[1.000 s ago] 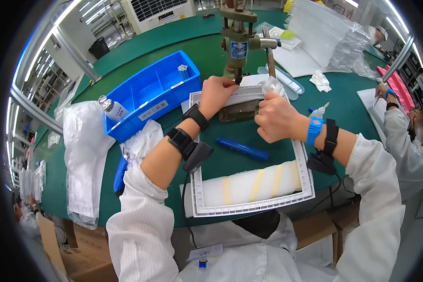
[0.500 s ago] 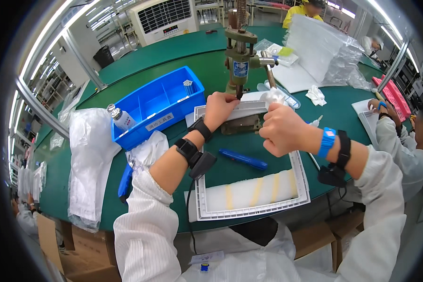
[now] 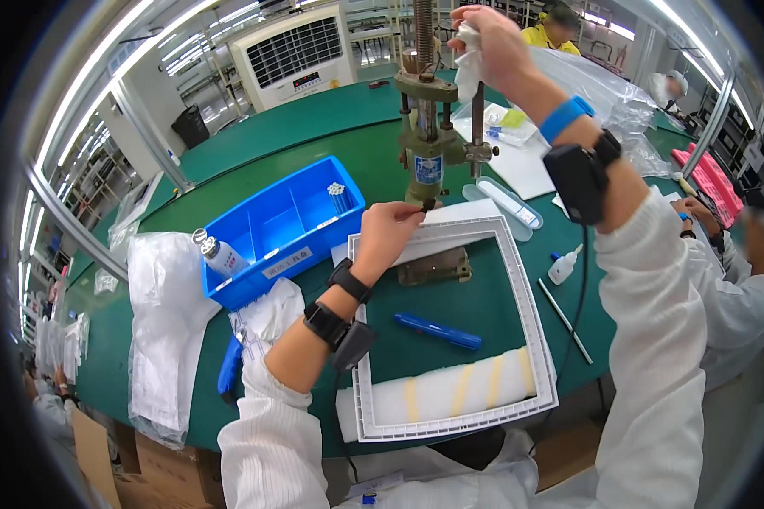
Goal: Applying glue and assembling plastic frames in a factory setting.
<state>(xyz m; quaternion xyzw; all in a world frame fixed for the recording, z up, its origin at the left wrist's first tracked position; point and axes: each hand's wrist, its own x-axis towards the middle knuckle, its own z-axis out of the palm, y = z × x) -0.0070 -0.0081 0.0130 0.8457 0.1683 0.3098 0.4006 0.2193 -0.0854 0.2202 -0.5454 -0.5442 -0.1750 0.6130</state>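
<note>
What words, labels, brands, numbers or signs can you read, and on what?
I don't copy wording.
Blue bin: white label, dark characters.
Green press: blue plate, too small to read.
White bottle: print, too blurred.
White floor unit: panel, too small.
Other marks: too small or blurred.

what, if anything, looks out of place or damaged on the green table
Nothing looks plainly spilled or damaged. Slightly untidy: a blue marker lies loose and slanted within the opening of the white frame, and crumpled white material sits bunched beside the blue bin.
</note>
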